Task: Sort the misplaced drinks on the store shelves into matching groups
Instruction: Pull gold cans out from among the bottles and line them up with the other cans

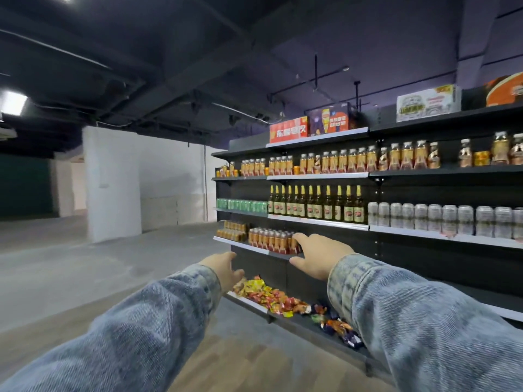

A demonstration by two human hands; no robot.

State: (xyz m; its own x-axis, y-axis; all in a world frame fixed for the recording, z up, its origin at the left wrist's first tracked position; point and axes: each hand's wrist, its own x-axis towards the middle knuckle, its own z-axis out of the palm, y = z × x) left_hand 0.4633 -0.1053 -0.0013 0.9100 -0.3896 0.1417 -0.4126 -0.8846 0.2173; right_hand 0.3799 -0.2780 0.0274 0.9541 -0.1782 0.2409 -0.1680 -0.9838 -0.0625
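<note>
A dark store shelf unit [317,222] runs from the middle to the right edge. Its rows hold orange-labelled bottles [342,162], tall green glass bottles [314,206], green cans [242,205], silver cans [418,219] and a block of small red-orange bottles [270,239]. My right hand [319,257] is open, fingers spread, its fingertips at the right end of that red-orange block. My left hand [226,268] is open and empty, lower and to the left, in front of the shelf edge. Both arms wear denim sleeves.
Loose wrapped candies [268,295] lie on the lowest shelf under my hands. Cardboard drink cases [288,130] stand on the top shelf. A white wall block [113,182] stands at the left, with bare concrete floor [70,264] in front of it.
</note>
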